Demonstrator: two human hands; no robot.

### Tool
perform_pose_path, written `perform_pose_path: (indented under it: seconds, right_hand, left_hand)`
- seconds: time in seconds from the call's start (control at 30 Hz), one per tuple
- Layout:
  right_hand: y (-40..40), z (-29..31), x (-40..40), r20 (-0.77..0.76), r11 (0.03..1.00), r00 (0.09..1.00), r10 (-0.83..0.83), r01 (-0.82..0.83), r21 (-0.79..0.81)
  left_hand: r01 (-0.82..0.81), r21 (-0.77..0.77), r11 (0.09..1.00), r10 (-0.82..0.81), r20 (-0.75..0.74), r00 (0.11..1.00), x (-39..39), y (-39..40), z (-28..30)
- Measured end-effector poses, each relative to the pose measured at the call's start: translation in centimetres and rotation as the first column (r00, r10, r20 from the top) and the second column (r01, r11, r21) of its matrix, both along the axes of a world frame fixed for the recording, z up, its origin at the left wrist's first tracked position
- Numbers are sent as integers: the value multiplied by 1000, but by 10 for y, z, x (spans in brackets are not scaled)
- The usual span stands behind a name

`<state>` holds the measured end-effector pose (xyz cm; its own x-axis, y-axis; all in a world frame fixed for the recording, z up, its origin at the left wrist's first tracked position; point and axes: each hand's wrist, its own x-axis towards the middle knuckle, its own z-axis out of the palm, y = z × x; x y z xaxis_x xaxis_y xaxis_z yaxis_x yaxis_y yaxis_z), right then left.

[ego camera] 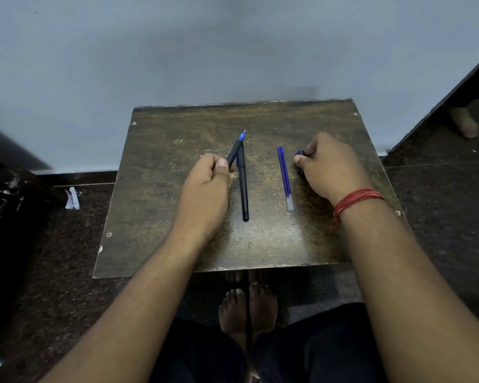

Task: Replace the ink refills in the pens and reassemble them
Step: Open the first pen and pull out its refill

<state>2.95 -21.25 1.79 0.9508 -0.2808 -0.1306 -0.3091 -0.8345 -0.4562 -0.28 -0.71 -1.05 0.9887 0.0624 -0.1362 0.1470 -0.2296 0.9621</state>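
The small table (177, 217) backs against the wall (233, 51), its near half bare. The left hand (208, 183) pinches a pen (236, 146), tip raised over a second pen (243, 186) lying flat. Two refills (284, 178) lie side by side near the right hand (329, 167), which curls over a small blue piece (299, 154), perhaps a cap, mostly hidden. Paper scrap (72, 199) on the floor, left.
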Motion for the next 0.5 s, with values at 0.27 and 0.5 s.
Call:
perform_pose_path:
  seconds: [0.27,0.5]
  right_hand:
    - [39,22,-14,272,908,962,-36,-82,411]
    - [71,5,-15,189,661,976,-106,-73,747]
  left_hand:
    - [16,26,1000,-17,8,1000,-3,-5,4]
    - [88,81,993,-92,56,994,-10,-14,13]
